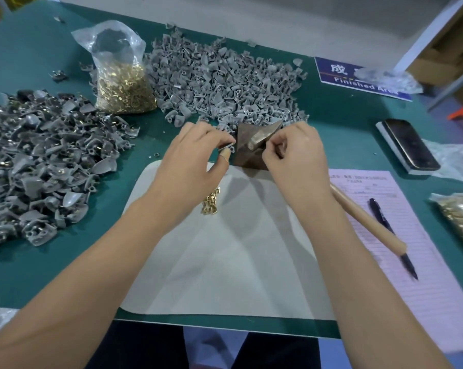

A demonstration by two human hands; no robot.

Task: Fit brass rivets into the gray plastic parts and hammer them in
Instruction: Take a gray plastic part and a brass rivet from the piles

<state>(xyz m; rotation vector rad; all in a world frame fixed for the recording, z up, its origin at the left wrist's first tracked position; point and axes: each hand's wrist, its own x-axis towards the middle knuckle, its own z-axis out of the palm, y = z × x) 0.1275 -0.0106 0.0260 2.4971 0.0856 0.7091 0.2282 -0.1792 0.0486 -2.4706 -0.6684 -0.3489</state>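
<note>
My left hand (190, 153) pinches a small gray plastic part (228, 148) between thumb and fingers, right at the left edge of a brown metal block (251, 147). My right hand (294, 150) is curled at the block's right side with fingertips pinched; what it pinches is too small to make out. A few loose brass rivets (211, 202) lie on the white mat (225, 262) below my left palm. The hammer's wooden handle (366, 217) lies to the right under my right forearm.
A heap of gray parts (225, 75) lies behind the block, another darker heap (38, 161) at the left. A plastic bag of brass rivets (123, 86) stands between them. A phone (408, 145), pink form (400, 235), pen (392, 235) and second rivet bag (459, 219) are at right.
</note>
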